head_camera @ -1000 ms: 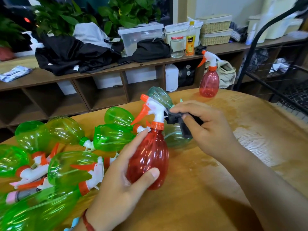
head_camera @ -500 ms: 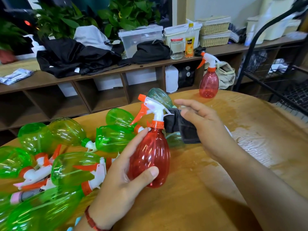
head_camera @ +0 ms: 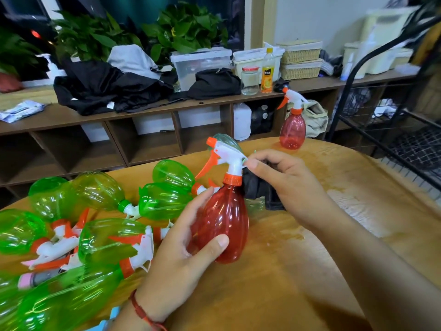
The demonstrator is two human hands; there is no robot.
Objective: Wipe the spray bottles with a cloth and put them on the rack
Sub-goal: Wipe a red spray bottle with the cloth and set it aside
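Head camera view, looking down on two bare hands over a round wooden table (head_camera: 310, 271). The fingers (head_camera: 202, 197) and thumb of the left hand (head_camera: 176, 256) were curled round the belly of a red spray bottle (head_camera: 222, 223), holding it upright near the middle of the table. I could not tell whether its base touched the wood. The right hand (head_camera: 293, 185) pinched a dark cloth (head_camera: 260, 189) in curled fingers, thumb tip against the back of the bottle's white trigger head. The cloth hung down beside the orange collar.

A red thread bracelet (head_camera: 143, 311) circled the left wrist. Many green spray bottles (head_camera: 100, 240) lay on their sides in a heap along the table's left edge. A second red spray bottle (head_camera: 292, 130) stood upright at the far edge. Beyond the table's right edge stood a black wire rack (head_camera: 381, 130). A long wooden shelf unit (head_camera: 143, 111) ran along the wall behind.
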